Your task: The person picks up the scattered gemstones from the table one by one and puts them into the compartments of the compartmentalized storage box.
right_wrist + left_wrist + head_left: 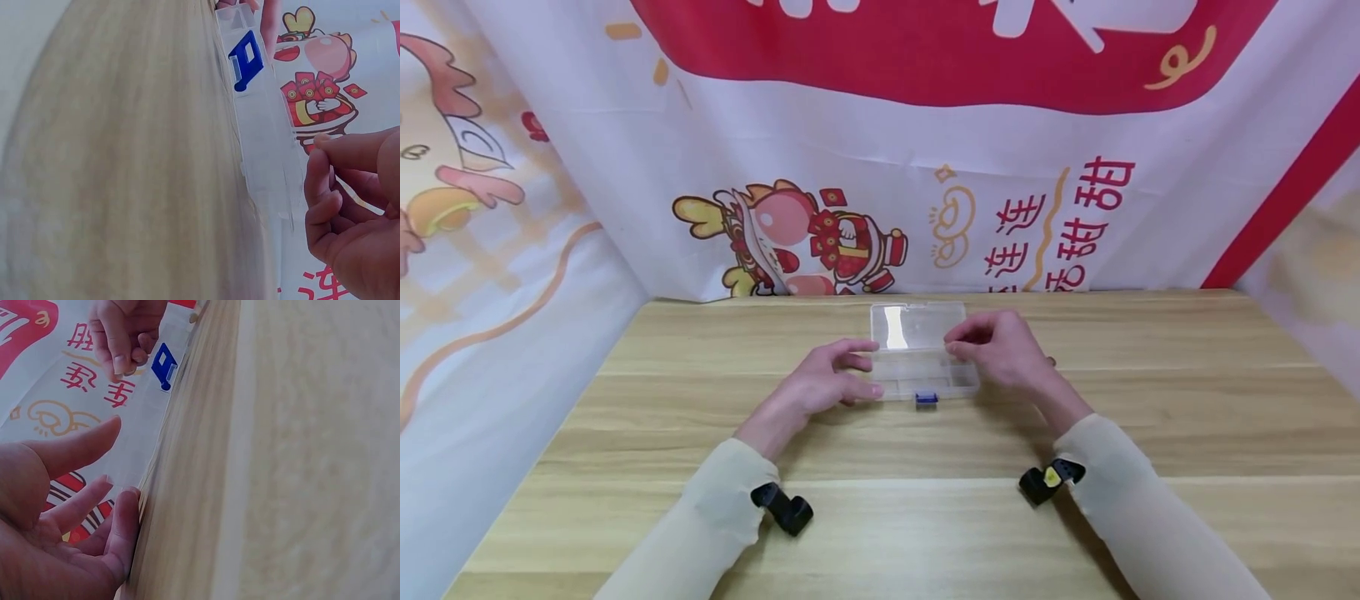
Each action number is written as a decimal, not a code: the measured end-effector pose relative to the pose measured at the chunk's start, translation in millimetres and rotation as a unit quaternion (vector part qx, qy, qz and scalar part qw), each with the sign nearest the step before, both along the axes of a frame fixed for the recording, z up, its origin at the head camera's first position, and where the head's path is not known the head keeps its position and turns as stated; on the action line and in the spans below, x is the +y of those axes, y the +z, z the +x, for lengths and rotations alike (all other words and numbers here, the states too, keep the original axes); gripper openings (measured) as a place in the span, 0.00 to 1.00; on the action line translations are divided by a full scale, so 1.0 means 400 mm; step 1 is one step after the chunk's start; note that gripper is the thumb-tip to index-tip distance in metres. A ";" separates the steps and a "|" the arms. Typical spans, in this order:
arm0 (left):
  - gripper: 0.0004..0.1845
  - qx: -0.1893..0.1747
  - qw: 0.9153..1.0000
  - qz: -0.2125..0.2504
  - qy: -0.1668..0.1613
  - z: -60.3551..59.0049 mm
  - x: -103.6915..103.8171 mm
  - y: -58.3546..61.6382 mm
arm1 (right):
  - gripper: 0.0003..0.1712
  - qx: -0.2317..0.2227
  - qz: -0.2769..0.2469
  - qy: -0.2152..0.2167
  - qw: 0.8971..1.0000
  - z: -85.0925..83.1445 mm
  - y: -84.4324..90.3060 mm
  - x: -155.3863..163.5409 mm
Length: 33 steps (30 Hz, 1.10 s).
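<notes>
Two hands flank the clear box (925, 367) lying open between them on the table (1150, 417): left hand (827, 383), fingers relaxed, touches its near-left end, right hand (1000, 346) curls at its right edge (grip unclear), blue latch (927, 400) unfastened, compartments apparently unfilled.
</notes>
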<state>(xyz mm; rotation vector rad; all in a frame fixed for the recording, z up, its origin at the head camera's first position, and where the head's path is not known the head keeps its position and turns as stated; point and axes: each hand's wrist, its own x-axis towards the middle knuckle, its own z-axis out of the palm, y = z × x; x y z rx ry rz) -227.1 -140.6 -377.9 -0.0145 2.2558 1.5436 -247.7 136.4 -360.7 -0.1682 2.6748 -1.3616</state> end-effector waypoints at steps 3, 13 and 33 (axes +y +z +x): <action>0.37 0.003 1.000 0.000 -0.002 0.002 -0.001 -0.001 | 0.07 0.000 0.008 0.012 1.000 0.000 -0.004 -0.004; 0.36 0.005 1.000 -0.007 -0.002 0.008 -0.004 0.002 | 0.05 -0.002 0.023 0.024 0.999 -0.004 -0.011 -0.012; 0.33 0.006 1.000 -0.019 0.011 0.008 0.017 0.003 | 0.05 -0.007 0.086 0.043 0.995 0.008 -0.007 -0.006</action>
